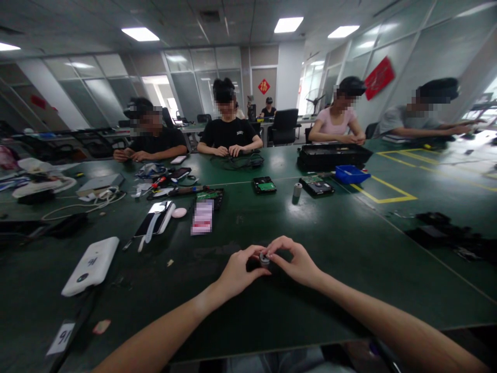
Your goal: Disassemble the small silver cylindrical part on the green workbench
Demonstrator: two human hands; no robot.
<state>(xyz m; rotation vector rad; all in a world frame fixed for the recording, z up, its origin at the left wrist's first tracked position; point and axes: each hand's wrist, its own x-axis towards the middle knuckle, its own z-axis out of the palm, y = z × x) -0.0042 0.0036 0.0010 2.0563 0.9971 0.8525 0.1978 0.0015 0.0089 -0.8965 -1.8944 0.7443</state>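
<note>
Near the front of the green table, a small grey metal cylinder (265, 262) stands upright between my two hands, its dark round top facing up. My left hand (237, 270) holds it by the side, thumb in front and fingers behind. At its top edge, the thumb and fingertips of my right hand (298, 263) are pinched together; whether a smaller part sits between them is too small to make out. A similar pale cylinder (297, 189) stands farther back, beside a hard drive (317, 185). Another drive with a green circuit board (264, 185) lies left of it.
To the left lie a white power bank (91, 266), a phone (202, 216), a pink round case (179, 213) and tangled cables. Back right are a blue bin (351, 174) and a long black box (334, 157). Several people sit across the table (341, 248).
</note>
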